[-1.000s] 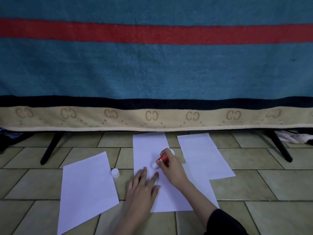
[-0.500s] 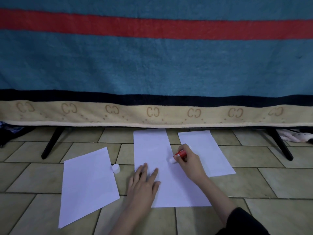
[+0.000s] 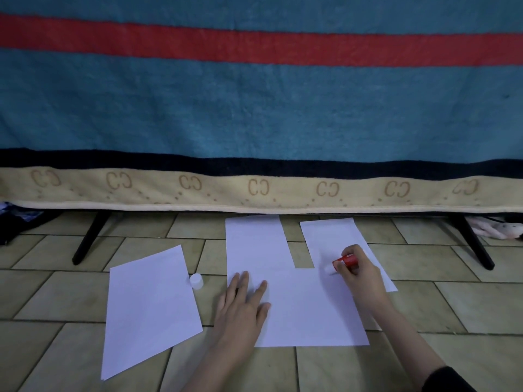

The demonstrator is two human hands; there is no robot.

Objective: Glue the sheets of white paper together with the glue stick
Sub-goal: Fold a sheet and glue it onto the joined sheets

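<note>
Glue stick (image 3: 343, 263): short red barrel, white lettering too small to read, pale tip pointing toward 9 o'clock and tilted down onto paper. Right hand (image 3: 360, 274) grips it, fingers curled round the barrel, thumb on the near side. The tip sits where the middle sheet (image 3: 305, 306) meets the right sheet (image 3: 331, 236); which of the two it touches, I cannot tell.

Middle sheet: white, plain, lying flat on the tiled floor (image 3: 424, 360), its far end running up to 12 o'clock under the blanket hem. Right sheet at about 1 o'clock from it, appearing to pass beneath the middle sheet's right edge. Left sheet (image 3: 150, 309) lies apart at 9 o'clock, turned at a slant. White cap (image 3: 196, 280) stands upright between left and middle sheets, just beside the left sheet's edge.

Left hand (image 3: 240, 309): flat, fingers straight and spread, palm pressing the middle sheet's left edge, holding nothing.

Versus half a second earlier: the glue stick and right hand are farther toward 3 o'clock, from mid-sheet out to the right edge. Left hand unchanged. Cap and left sheet unchanged.

Background: blue blanket (image 3: 254, 108) with a red stripe hanging from a black-legged frame.
</note>
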